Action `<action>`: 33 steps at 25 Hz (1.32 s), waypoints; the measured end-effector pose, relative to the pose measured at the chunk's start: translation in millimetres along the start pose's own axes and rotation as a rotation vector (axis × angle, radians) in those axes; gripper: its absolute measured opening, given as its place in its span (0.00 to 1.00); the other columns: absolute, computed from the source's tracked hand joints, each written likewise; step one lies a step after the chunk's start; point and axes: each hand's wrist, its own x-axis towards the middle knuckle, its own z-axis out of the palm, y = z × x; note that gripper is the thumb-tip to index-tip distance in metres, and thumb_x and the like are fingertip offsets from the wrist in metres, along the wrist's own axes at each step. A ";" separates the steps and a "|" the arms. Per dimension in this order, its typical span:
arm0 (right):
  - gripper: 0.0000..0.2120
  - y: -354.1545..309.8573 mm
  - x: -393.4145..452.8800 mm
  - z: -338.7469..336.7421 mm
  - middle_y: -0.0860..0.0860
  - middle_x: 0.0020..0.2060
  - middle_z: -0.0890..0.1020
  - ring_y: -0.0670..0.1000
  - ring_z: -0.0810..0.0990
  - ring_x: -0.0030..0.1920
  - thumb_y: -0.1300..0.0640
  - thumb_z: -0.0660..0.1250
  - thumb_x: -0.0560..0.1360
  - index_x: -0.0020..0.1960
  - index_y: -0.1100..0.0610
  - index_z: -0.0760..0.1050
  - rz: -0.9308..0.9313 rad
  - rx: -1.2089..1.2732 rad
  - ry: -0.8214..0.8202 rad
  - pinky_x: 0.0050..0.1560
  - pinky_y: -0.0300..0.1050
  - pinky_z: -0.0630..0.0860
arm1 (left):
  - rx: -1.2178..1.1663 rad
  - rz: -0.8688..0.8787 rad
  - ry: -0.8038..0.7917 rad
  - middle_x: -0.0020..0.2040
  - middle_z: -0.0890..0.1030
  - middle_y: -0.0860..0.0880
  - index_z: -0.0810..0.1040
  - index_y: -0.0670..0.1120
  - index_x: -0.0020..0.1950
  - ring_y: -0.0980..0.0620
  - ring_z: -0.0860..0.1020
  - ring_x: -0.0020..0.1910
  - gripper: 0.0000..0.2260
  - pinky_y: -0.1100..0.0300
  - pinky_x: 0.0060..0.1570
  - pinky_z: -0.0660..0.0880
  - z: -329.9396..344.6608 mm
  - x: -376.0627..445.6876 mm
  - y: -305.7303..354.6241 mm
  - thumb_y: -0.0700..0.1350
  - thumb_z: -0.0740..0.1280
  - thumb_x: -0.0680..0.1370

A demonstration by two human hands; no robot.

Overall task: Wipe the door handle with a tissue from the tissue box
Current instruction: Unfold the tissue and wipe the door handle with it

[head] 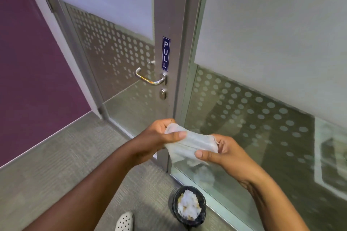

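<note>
A white tissue (189,144) is stretched between both hands in front of me, low in the view. My left hand (159,137) pinches its left end, and my right hand (223,154) grips its right end. The silver lever door handle (148,78) sits on the metal-framed glass door, well above and slightly left of my hands, with a keyhole just below it. Neither hand touches the handle. No tissue box is in view.
A blue PULL sign (166,54) is on the door frame above the handle. A small black bin (188,206) full of crumpled tissues stands on the grey carpet below my hands. A white perforated shoe (124,221) shows at the bottom. A purple wall (33,73) lies left.
</note>
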 end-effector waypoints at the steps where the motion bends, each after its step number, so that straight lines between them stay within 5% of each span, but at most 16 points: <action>1: 0.12 -1.8 2.3 1.9 0.66 0.53 0.87 0.59 0.84 0.50 0.65 0.75 0.75 0.58 0.65 0.82 -0.011 0.026 -0.017 0.54 0.56 0.77 | -0.011 -0.013 -0.032 0.43 0.85 0.50 0.84 0.51 0.43 0.54 0.85 0.42 0.08 0.64 0.39 0.81 -7.5 -0.9 -0.8 0.40 0.80 0.74; 5: 0.18 -8.6 22.4 20.2 0.63 0.61 0.85 0.60 0.86 0.58 0.64 0.71 0.78 0.67 0.61 0.76 -0.064 0.207 0.092 0.56 0.50 0.84 | -0.049 -0.050 -0.034 0.53 0.88 0.47 0.80 0.43 0.61 0.51 0.88 0.50 0.19 0.62 0.41 0.84 -46.3 -3.3 0.8 0.28 0.77 0.75; 10: 0.20 -19.4 60.4 57.4 0.70 0.57 0.83 0.60 0.86 0.48 0.60 0.71 0.76 0.66 0.57 0.71 -0.098 0.291 0.314 0.45 0.53 0.86 | 0.051 -0.091 0.044 0.63 0.87 0.39 0.79 0.42 0.70 0.44 0.86 0.58 0.25 0.43 0.57 0.81 -98.3 5.8 11.7 0.39 0.80 0.74; 14: 0.20 -29.6 98.4 93.1 0.61 0.51 0.86 0.56 0.86 0.49 0.61 0.69 0.77 0.68 0.52 0.76 -0.165 0.306 0.370 0.53 0.55 0.83 | -0.054 -0.078 -0.097 0.64 0.87 0.49 0.78 0.52 0.74 0.51 0.87 0.54 0.34 0.59 0.44 0.83 -149.2 11.6 35.0 0.41 0.83 0.69; 17: 0.11 -36.6 122.0 113.8 0.59 0.50 0.87 0.51 0.86 0.47 0.65 0.65 0.80 0.53 0.57 0.86 -0.154 0.255 0.408 0.47 0.43 0.83 | -0.002 -0.006 -0.218 0.74 0.82 0.52 0.77 0.57 0.77 0.48 0.86 0.63 0.43 0.58 0.54 0.84 -184.8 17.4 43.6 0.33 0.84 0.66; 19: 0.09 -38.8 132.6 123.8 0.58 0.49 0.88 0.50 0.87 0.47 0.63 0.70 0.76 0.52 0.57 0.87 -0.125 0.221 0.442 0.46 0.41 0.83 | 0.262 0.067 -0.199 0.73 0.81 0.60 0.84 0.59 0.70 0.55 0.85 0.51 0.35 0.61 0.51 0.81 -205.9 22.6 49.7 0.35 0.86 0.67; 21: 0.16 -41.9 136.5 131.4 0.54 0.51 0.90 0.48 0.87 0.49 0.61 0.79 0.70 0.57 0.55 0.86 -0.114 0.079 0.440 0.50 0.42 0.84 | 0.602 0.136 -0.117 0.57 0.89 0.60 0.91 0.58 0.57 0.58 0.78 0.38 0.19 0.61 0.43 0.74 -225.4 31.6 53.7 0.39 0.85 0.71; 23: 0.19 -41.7 138.2 134.6 0.48 0.52 0.90 0.45 0.87 0.52 0.62 0.83 0.67 0.57 0.53 0.87 -0.054 -0.177 0.469 0.55 0.41 0.82 | 0.721 0.172 -0.045 0.43 0.90 0.60 0.92 0.58 0.47 0.64 0.80 0.36 0.10 0.64 0.42 0.75 -239.8 40.4 56.9 0.42 0.83 0.75; 26: 0.05 -42.5 153.6 136.7 0.49 0.44 0.90 0.45 0.84 0.43 0.61 0.79 0.73 0.45 0.52 0.89 0.001 -0.423 0.530 0.47 0.38 0.77 | 0.757 0.216 0.020 0.41 0.89 0.64 0.89 0.63 0.45 0.69 0.83 0.40 0.10 0.71 0.42 0.75 -260.2 55.1 64.6 0.47 0.79 0.80; 28: 0.07 -41.4 158.3 136.5 0.50 0.44 0.86 0.45 0.82 0.42 0.59 0.76 0.77 0.39 0.54 0.87 0.002 -0.493 0.552 0.47 0.37 0.73 | 0.723 0.199 0.033 0.47 0.90 0.62 0.89 0.61 0.49 0.65 0.86 0.47 0.07 0.65 0.49 0.80 -265.1 63.7 68.1 0.48 0.76 0.82; 30: 0.11 -39.4 168.6 134.6 0.50 0.41 0.86 0.44 0.82 0.39 0.60 0.71 0.80 0.39 0.57 0.85 -0.004 -0.328 0.545 0.48 0.42 0.78 | 0.611 0.186 0.079 0.49 0.91 0.54 0.90 0.53 0.52 0.59 0.87 0.48 0.05 0.58 0.52 0.81 -267.9 73.4 69.8 0.44 0.75 0.83; 33: 0.06 -38.8 199.5 128.4 0.53 0.37 0.87 0.47 0.83 0.31 0.64 0.70 0.80 0.46 0.59 0.85 0.007 -0.129 0.588 0.31 0.43 0.82 | 0.446 0.181 0.272 0.45 0.90 0.48 0.90 0.49 0.52 0.60 0.83 0.39 0.05 0.61 0.41 0.78 -265.2 88.4 68.0 0.40 0.75 0.82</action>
